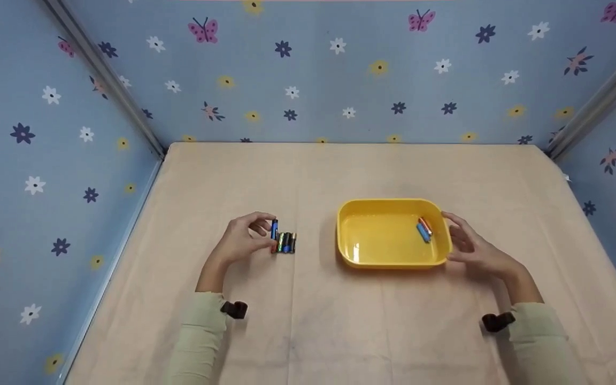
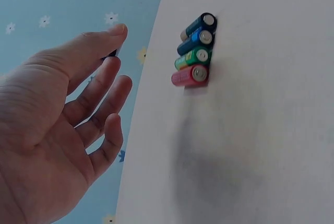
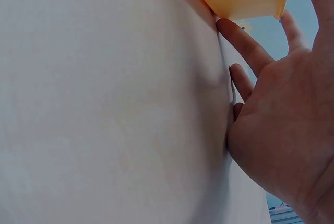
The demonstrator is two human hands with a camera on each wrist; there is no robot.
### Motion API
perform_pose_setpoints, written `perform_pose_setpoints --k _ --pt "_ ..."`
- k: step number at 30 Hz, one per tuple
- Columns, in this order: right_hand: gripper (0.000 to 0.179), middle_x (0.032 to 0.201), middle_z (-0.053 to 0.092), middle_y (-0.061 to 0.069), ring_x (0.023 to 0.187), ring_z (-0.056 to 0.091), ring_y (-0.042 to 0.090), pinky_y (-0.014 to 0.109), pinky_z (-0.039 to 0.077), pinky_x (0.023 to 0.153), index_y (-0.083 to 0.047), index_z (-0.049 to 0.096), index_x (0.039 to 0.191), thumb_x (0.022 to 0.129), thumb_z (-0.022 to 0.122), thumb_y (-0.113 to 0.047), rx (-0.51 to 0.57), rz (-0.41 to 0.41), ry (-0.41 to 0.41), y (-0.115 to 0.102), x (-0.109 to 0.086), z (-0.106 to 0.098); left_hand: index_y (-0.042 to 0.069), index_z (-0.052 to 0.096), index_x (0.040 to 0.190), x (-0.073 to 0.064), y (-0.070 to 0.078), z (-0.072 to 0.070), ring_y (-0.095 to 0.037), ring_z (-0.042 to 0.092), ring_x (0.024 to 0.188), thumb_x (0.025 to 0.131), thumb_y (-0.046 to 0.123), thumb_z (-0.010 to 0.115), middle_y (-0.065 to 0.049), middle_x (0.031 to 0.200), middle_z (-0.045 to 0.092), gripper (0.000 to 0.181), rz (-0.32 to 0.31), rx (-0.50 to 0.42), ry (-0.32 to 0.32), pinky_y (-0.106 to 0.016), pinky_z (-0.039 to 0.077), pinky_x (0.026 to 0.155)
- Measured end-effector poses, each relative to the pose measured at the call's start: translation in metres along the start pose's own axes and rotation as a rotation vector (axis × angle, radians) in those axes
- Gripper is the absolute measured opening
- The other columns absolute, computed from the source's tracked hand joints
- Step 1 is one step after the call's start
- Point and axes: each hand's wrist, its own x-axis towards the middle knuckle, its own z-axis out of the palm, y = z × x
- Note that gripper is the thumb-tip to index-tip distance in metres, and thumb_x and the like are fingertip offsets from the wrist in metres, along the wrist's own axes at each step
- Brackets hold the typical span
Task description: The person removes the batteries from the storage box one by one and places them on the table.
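My left hand [image 1: 239, 238] pinches a blue battery [image 1: 274, 229] between thumb and fingertips, just over the left end of a row of batteries [image 1: 286, 243]. In the left wrist view only a dark bit of the held battery [image 2: 112, 54] shows between thumb and finger. Several batteries lie side by side there, among them a red battery [image 2: 189, 76] and a green battery [image 2: 192, 58]. My right hand [image 1: 476, 251] rests with spread fingers against the right end of a yellow tray [image 1: 380, 264]. Inside the tray, a blue battery [image 1: 423, 233] and a reddish one lie near the right wall.
A beige cloth [image 1: 340, 321] covers the table under everything. Blue panels with flowers and butterflies [image 1: 313, 69] stand behind and at both sides. Dark wrist cameras sit on both sleeves, one by the left cuff [image 1: 209, 305].
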Motion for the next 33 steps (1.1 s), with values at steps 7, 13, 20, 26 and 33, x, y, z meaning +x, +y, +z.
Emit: perform_pose_setpoints --k 7,13,20,26,33 --pt "0.099 0.186 0.019 0.03 0.172 0.016 0.061 0.087 0.01 0.131 -0.031 0.007 0.182 0.109 0.072 -0.014 0.044 -0.075 -0.031 0.004 0.001 -0.001 0.007 0.071 0.148 0.003 -0.011 -0.005 -0.029 0.073 0.111 0.095 0.004 0.088 -0.017 0.124 0.076 0.055 -0.005 0.041 -0.009 -0.032 0.058 0.091" --pt "0.1 0.186 0.02 0.029 0.172 0.017 0.061 0.089 0.011 0.129 -0.035 0.008 0.182 0.109 0.074 -0.02 0.025 -0.053 -0.018 0.003 0.001 -0.002 0.006 0.072 0.147 0.006 -0.02 -0.005 -0.027 0.073 0.108 0.094 0.0 0.088 -0.018 0.124 0.075 0.056 -0.031 0.021 -0.023 -0.033 0.059 0.092" --pt "0.102 0.186 0.022 0.027 0.171 0.019 0.061 0.09 0.011 0.128 -0.038 0.008 0.182 0.107 0.076 -0.024 0.014 -0.025 -0.012 0.001 0.001 -0.001 0.003 0.072 0.145 0.006 -0.034 0.001 -0.022 0.07 0.102 0.093 0.0 0.089 -0.018 0.121 0.078 0.055 -0.049 0.04 -0.027 -0.026 0.053 0.088" --pt "0.102 0.186 0.022 0.028 0.171 0.019 0.061 0.09 0.012 0.128 -0.037 0.008 0.182 0.107 0.076 -0.023 0.007 -0.032 -0.016 0.001 0.002 -0.002 0.003 0.072 0.144 0.005 -0.042 0.006 -0.023 0.066 0.102 0.093 -0.001 0.088 -0.016 0.119 0.075 0.053 -0.102 0.023 -0.026 -0.028 0.052 0.089" --pt "0.101 0.185 0.022 0.029 0.171 0.02 0.061 0.089 0.013 0.129 -0.033 0.007 0.182 0.108 0.074 -0.018 0.014 -0.054 -0.022 0.002 0.0 -0.002 0.0 0.072 0.143 0.005 -0.044 0.009 -0.022 0.066 0.1 0.094 -0.001 0.087 -0.019 0.12 0.076 0.052 -0.061 0.02 -0.03 -0.024 0.051 0.086"
